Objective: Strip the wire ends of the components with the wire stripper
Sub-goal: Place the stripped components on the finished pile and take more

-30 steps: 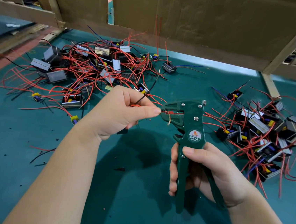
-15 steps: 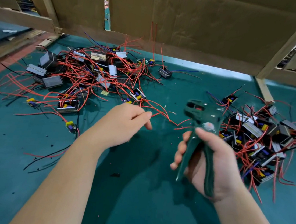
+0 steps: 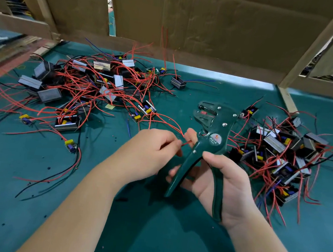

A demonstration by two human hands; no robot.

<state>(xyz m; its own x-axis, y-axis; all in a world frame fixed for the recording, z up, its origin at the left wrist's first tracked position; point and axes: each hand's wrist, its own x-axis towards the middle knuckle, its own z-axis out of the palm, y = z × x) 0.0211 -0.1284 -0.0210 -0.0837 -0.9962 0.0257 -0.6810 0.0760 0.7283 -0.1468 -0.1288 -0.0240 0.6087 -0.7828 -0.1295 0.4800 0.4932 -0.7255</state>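
Our left fingers (image 3: pixel 174 146) are pressed together, thumb against forefinger, pinching a thin red wire (image 3: pixel 186 143) close to its end. The left hand (image 3: pixel 150 151) hovers above the mat with the knuckles up. Our right hand (image 3: pixel 231 186) grips the wire stripper (image 3: pixel 214 135): the thumb lies across the front of the near handle and the other fingers curl round from behind, one fingertip showing beside the tool's neck.

The stripper is dark green, hard and glossy, with a round printed label and bright rivets on its flat head. Two slim, curved handles splay apart below the pivot. Its long axis runs from the handle ends near us up and away to the head, leaning a little to the right. The toothed mouth faces left and stands open, with a small red part inside. The pinched wire end sits just beside the neck, below that mouth and not in it.

The wire is smooth and pliant, arcing back to the left pile of components (image 3: pixel 96 85), small boxy blocks with grey faces and yellow parts tangled in red and black leads. A second pile (image 3: pixel 282 150) lies to the right, behind the tool. Both rest on a matte teal mat (image 3: pixel 149 237) dotted with dark specks, backed by creased brown cardboard (image 3: pixel 213 28).
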